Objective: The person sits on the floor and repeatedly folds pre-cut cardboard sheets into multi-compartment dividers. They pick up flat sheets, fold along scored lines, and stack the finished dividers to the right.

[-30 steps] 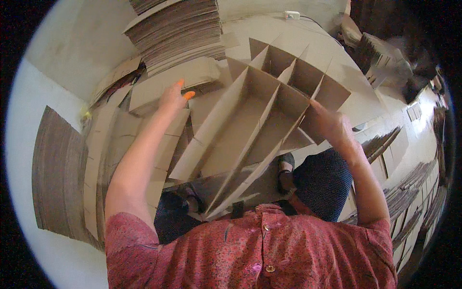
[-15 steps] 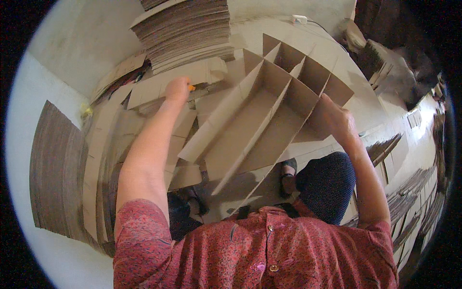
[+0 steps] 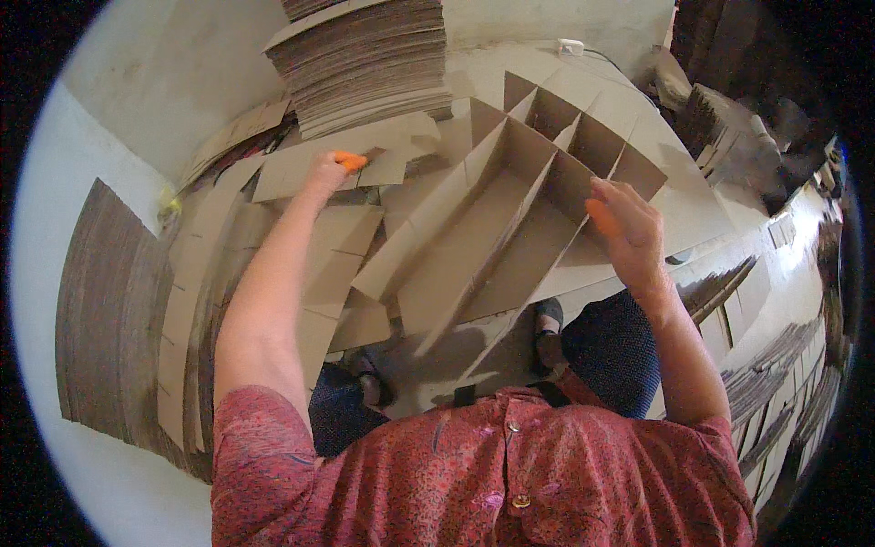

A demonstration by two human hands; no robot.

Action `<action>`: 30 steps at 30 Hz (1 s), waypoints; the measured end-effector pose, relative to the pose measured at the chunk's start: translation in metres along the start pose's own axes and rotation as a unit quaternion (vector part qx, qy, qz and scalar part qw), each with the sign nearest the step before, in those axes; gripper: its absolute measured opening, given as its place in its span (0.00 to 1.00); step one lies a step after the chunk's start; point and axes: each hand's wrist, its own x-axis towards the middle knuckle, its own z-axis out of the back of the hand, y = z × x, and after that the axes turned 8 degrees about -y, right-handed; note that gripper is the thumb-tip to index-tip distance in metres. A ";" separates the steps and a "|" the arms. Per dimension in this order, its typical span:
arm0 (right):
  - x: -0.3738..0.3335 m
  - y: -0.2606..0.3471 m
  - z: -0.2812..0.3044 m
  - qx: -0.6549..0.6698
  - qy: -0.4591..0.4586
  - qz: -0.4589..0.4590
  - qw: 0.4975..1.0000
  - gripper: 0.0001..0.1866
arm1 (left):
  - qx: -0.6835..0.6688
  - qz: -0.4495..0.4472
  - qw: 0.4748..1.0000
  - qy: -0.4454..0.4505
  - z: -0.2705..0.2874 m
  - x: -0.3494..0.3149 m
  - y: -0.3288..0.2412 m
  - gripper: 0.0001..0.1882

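A partly assembled cardboard divider (image 3: 474,255), made of long strips slotted across shorter ones, stands tilted on the table in front of me. My right hand (image 3: 631,228) is at its right side, with closed fingers gripping the upper edge of a panel and an orange cover on a fingertip. To the left, my left hand (image 3: 334,171) is closed at a flat cardboard strip (image 3: 301,171) on top of a pile. Orange covers show on its fingertips, which are pressed together over the strip. Their undersides are hidden.
A tall stack of cardboard sheets (image 3: 365,73) rises behind the strips. More slotted sheets (image 3: 109,319) stand along the left wall. A white box with a cable (image 3: 570,47) sits at the table's back. Bundles of cardboard (image 3: 770,383) lie at the right.
My left hand has shifted slightly left and its orange fingertips show more. My right hand has moved a little down and left along the divider, and its orange fingertip has come into sight.
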 end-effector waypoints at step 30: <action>-0.070 0.022 0.044 0.007 -0.064 -0.184 0.981 0.07 | -0.257 -0.097 0.961 0.041 -0.058 -0.029 -0.134 0.18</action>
